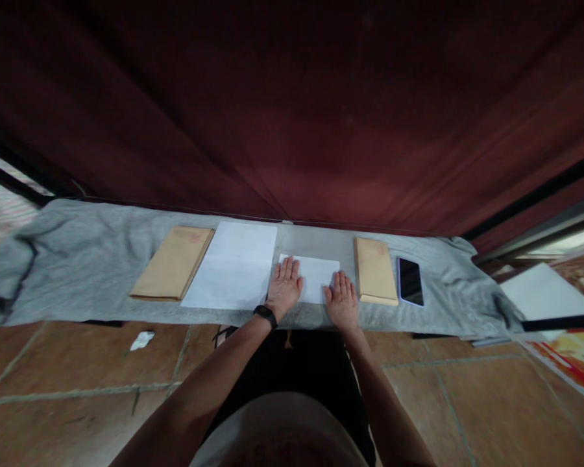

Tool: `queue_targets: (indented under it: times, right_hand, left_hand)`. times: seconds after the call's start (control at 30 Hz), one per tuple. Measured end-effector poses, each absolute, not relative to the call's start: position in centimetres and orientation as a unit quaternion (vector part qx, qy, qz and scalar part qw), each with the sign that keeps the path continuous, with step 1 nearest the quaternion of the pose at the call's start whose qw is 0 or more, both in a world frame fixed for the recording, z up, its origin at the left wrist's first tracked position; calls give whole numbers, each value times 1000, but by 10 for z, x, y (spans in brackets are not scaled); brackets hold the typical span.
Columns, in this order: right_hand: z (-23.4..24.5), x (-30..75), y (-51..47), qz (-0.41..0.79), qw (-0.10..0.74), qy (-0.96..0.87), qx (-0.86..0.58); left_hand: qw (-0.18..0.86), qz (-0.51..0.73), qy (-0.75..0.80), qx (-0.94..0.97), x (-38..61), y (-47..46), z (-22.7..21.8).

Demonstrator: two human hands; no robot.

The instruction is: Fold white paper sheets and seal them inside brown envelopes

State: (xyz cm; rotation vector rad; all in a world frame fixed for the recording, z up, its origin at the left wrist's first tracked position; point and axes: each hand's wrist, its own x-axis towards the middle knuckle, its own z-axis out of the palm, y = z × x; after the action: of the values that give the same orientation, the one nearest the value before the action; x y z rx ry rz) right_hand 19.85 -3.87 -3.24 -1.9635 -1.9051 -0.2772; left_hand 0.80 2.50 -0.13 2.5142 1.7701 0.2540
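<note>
A folded white sheet of paper (pixel 315 280) lies on the grey cloth, its long side running left to right. Flat on its left end rests my left hand (pixel 285 287), fingers stretched out, a black band on the wrist. My right hand (pixel 342 298) presses on the right end, fingers extended and close together. Left of my left hand is a larger stack of white paper (pixel 236 266) with a faint crease across it. Just right of my right hand lies a brown envelope stack (pixel 376 271). Neither hand grips anything.
Further left lies a thicker pile of brown envelopes (pixel 172 263). A phone (pixel 411 281) sits at the right, beside the envelope stack. The grey cloth (pixel 92 259) covers a narrow bench against a dark red curtain (pixel 292 130). Crumpled white paper (pixel 142 340) is on the tiled floor.
</note>
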Motion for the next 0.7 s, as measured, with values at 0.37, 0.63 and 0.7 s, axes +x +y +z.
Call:
queue_targets:
  times: [0.37, 0.63, 0.7]
  right_hand:
    - [-23, 186, -60, -91, 200, -674, -705]
    - [-27, 173, -71, -76, 195, -724, -657]
    - [-28, 177, -74, -87, 200, -721, -658]
  left_hand:
    - [21, 79, 567, 819, 10, 25, -2]
    - [7, 71, 560, 825, 10, 24, 0]
    - [6, 73, 560, 825, 10, 23, 1]
